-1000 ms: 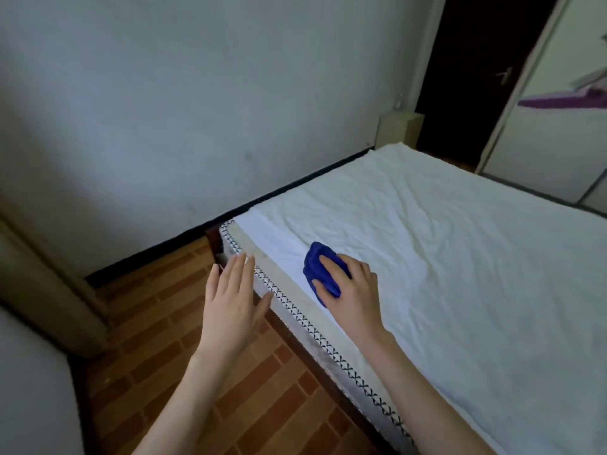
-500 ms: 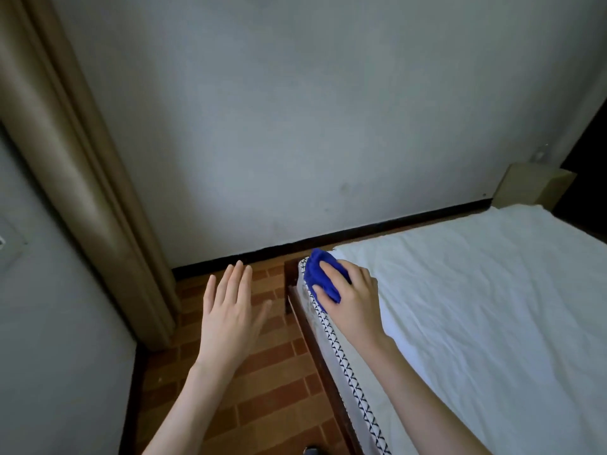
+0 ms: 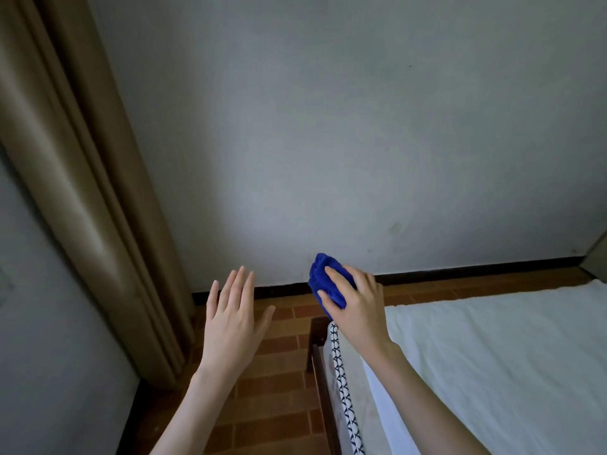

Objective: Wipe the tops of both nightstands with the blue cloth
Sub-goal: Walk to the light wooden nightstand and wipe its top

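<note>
**Blue cloth balled in your right hand at the bed corner**

Closest in, your left hand (image 3: 230, 323) floats over the brick-pattern floor (image 3: 279, 359). It is palm down, with the fingers straight and slightly spread, holding nothing. Just to its right, your right hand (image 3: 356, 311) has fingers and thumb curled round the blue cloth (image 3: 323, 279). The cloth is wadded into a ball and pokes out ahead of your knuckles. That hand sits over the corner of the white-sheeted bed (image 3: 492, 372), above the zigzag-trimmed mattress edge (image 3: 343, 392). Whether the cloth actually touches the bed is hard to say from here. Beyond, a dark baseboard (image 3: 460, 268) runs under the grey wall (image 3: 328, 126), and a tan curtain (image 3: 82, 175) hangs at the left.
</note>
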